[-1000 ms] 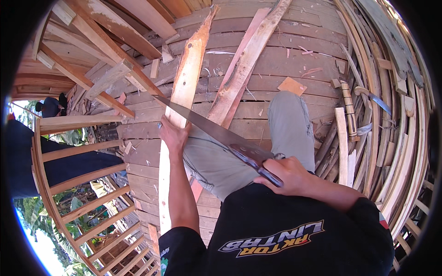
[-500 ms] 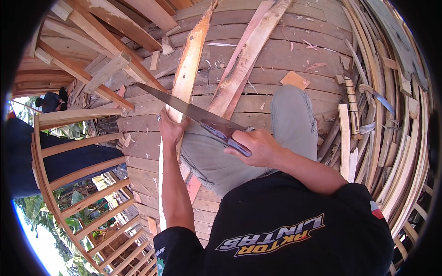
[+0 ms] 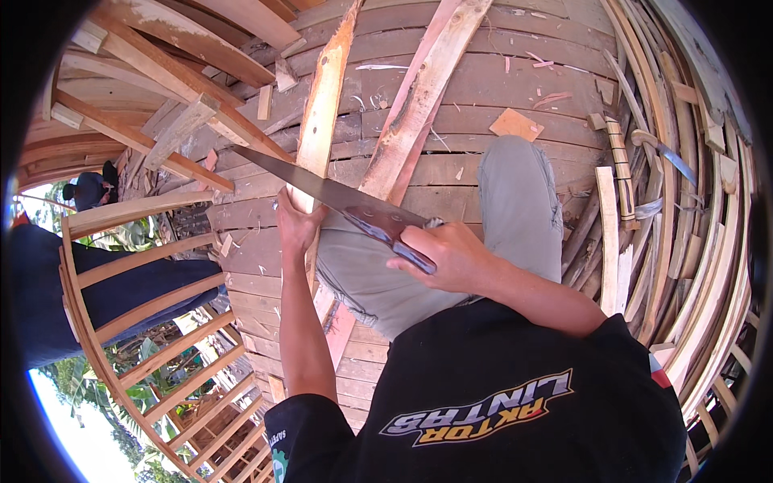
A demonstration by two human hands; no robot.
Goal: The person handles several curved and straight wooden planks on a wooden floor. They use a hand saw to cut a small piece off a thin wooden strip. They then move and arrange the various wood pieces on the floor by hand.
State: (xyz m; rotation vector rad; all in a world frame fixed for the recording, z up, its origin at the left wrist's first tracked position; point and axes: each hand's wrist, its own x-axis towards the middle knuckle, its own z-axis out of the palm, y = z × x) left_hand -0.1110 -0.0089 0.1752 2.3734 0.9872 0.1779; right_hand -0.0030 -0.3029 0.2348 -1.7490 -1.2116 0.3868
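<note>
While the saw (image 3: pixel 322 189) lay mid-cut across the plank (image 3: pixel 322 113) above the knee (image 3: pixel 515 173), the right hand (image 3: pixel 447 258) was closed on its handle, the left hand (image 3: pixel 296 225) gripped the plank, and sawing seemingly needed steady strokes.

Count: one handsaw (image 3: pixel 322 189), two hands, left (image 3: pixel 296 225) and right (image 3: pixel 451 256); two long planks (image 3: pixel 322 105) (image 3: pixel 423 92); one small square offcut (image 3: pixel 515 124).

The right hand (image 3: pixel 451 256) has pushed the handsaw (image 3: pixel 322 191) up and leftward across the narrow plank (image 3: pixel 322 105), toward mid-frame.
</note>
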